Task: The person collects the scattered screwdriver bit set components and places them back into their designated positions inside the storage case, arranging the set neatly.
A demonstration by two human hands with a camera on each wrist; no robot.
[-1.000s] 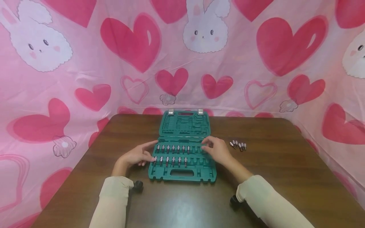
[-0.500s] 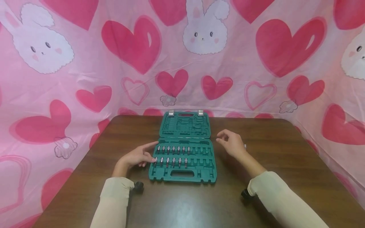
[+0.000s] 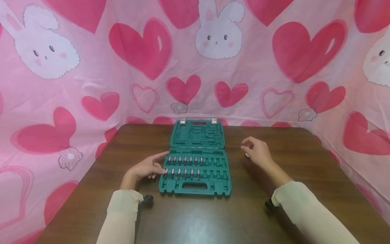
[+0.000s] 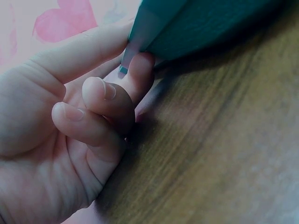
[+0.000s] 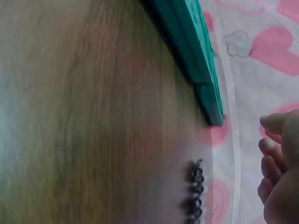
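A green plastic tool case (image 3: 195, 190) lies unfolded on the table, with two rows of metal socket bits (image 3: 185, 160) in its near half. My left hand (image 3: 146, 168) grips the case's left edge, thumb on the rim by the first front-row bit, index finger stretched toward the hinge. In the left wrist view, a fingertip (image 4: 141, 65) presses the case's side while two other fingers curl loosely. To the right of the case, my right hand (image 3: 258, 152) hovers with loosely bent fingers and nothing in them. Loose socket bits (image 5: 197, 186) lie below it, mostly hidden in the head view.
The case lid (image 3: 198, 133) lies back toward the far edge, with two metal latches. Slots at the right end of both rows hold no bits. Brown wooden table (image 3: 195, 220) surrounds the case. A pink curtain (image 3: 213, 67) with hearts and rabbits hangs behind.
My right hand has left the right end of the case's back row and moved right, over the loose socket bits. My left hand has stayed on the case edge.
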